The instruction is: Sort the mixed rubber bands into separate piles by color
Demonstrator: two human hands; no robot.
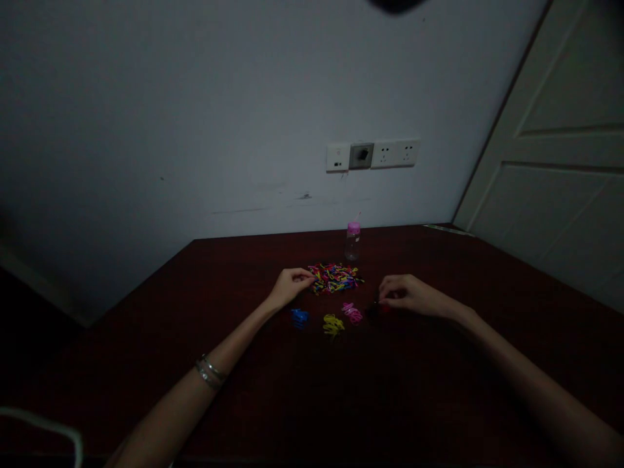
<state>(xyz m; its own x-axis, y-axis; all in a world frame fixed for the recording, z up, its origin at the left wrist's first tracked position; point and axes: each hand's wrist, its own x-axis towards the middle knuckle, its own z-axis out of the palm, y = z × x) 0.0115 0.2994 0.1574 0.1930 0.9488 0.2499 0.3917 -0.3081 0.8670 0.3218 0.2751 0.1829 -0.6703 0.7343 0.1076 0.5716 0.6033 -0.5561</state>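
Note:
A mixed pile of small, bright, looped pieces that look like paper clips [335,277] lies on the dark red table. My left hand [291,285] is at the pile's left edge, thumb and forefinger pinched together; whatever is between them is too small to tell. Nearer to me are separate little heaps: blue clips [299,318], yellow clips [333,324] and pink clips [351,313]. To the right, my right hand [400,292] is closed in a pinch just above a dark heap [372,311], hard to see in the dim light. Its fingertips hide what they may hold.
A clear bottle with a pink cap [353,242] stands behind the pile. The table [234,260] meets a pale wall with a row of sockets [373,155]. A panelled door [560,169] stands on the right. A pale cord [43,421] curves at lower left.

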